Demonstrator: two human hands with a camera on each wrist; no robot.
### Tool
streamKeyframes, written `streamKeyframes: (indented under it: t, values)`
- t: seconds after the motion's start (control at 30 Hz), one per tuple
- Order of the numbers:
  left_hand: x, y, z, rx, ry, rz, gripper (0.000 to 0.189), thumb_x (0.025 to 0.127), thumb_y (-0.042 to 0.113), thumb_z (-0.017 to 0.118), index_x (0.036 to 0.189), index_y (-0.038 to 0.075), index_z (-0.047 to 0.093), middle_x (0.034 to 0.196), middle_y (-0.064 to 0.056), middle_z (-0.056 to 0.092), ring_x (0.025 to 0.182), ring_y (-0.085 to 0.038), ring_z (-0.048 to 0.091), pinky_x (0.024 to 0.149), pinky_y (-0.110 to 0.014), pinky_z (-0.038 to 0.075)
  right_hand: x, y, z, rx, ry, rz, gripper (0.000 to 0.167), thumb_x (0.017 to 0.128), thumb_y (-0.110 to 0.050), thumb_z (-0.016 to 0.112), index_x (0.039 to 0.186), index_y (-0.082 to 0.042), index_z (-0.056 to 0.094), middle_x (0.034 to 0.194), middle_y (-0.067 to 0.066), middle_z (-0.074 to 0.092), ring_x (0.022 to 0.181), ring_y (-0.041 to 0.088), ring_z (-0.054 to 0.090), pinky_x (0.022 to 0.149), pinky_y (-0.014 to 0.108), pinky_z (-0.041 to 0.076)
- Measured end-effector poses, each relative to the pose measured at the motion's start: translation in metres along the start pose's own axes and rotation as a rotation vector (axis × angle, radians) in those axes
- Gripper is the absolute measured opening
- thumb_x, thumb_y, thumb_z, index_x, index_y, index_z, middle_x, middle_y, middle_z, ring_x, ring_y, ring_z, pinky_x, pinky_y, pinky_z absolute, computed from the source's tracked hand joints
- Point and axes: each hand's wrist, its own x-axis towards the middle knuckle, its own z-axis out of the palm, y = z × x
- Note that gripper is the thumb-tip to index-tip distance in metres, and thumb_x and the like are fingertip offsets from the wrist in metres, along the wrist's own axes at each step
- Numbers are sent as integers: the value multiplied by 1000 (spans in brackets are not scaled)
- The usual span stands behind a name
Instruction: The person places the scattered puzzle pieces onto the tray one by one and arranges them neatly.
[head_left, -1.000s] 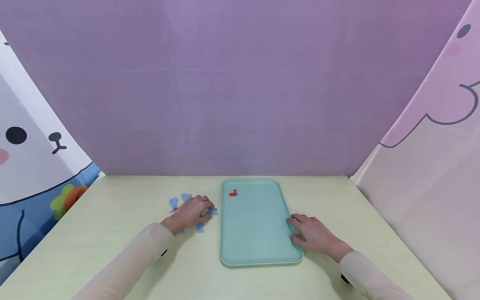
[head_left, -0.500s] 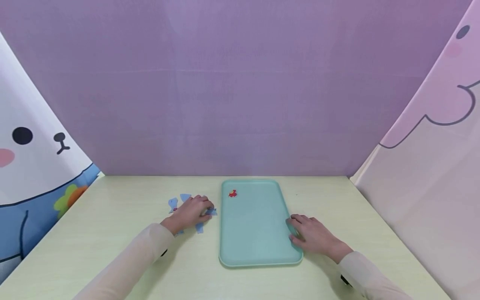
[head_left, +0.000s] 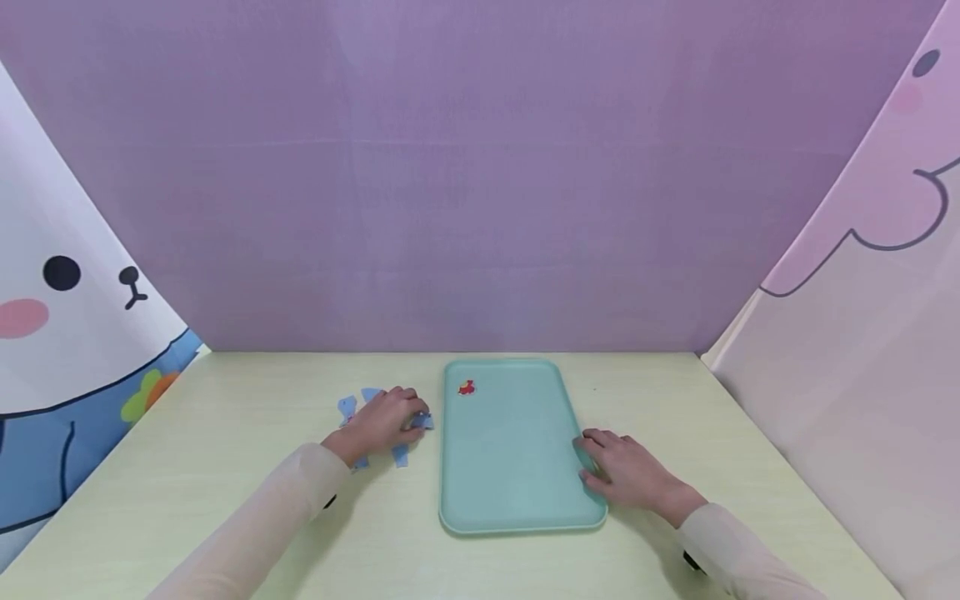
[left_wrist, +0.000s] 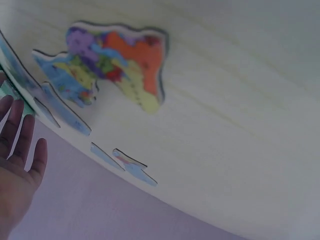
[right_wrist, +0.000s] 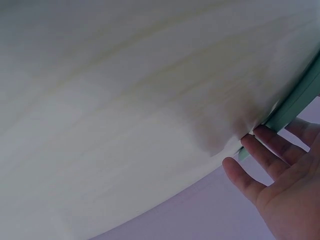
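My left hand (head_left: 380, 423) hovers low over, or rests on, a loose group of puzzle pieces left of the tray; contact is unclear. Its fingers look relaxed and spread in the left wrist view, with no piece seen gripped. A large multicoloured map piece (left_wrist: 145, 57) lies there beside a blue and yellow piece (left_wrist: 75, 75). Thin blue pieces (left_wrist: 67, 112) are nearby, some hidden under the hand in the head view. My right hand (head_left: 626, 468) touches the right rim of the pale green tray (head_left: 517, 467) with loosely bent fingers.
A small red and yellow piece (head_left: 467, 387) lies in the tray's far left corner. The light wooden table (head_left: 750, 500) ends at a purple backdrop (head_left: 525, 208). Printed cartoon curtains (head_left: 82, 333) flank both sides.
Both hands, the tray and the pieces stay nearly in place. The cartoon print on the left curtain has shifted to the right.
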Motion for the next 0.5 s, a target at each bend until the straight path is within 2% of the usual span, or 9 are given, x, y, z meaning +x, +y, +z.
streamKeyframes:
  t: [0.13,0.3,0.5]
  values:
    - [3,0,-4,-8,19,1,23,79,19,70,100,9,67,93,-3,63,84,-20,57,72,-39,47,0,-1,0,9,2,7,44,86,-30,59,121,-5,55,122,15,55,112,31,53,85,49,45]
    - [8,1,-8,-39,12,-44,25,79,22,70,101,11,68,96,-2,62,89,-20,57,76,-41,47,0,-2,-2,13,8,5,43,85,-29,59,121,-4,56,121,15,55,112,31,53,84,48,46]
    - [16,1,-5,-52,7,-63,27,79,26,71,103,13,68,97,0,62,90,-18,55,79,-39,46,0,-2,-2,10,1,10,44,85,-29,59,121,-4,55,122,15,55,112,31,53,84,48,46]
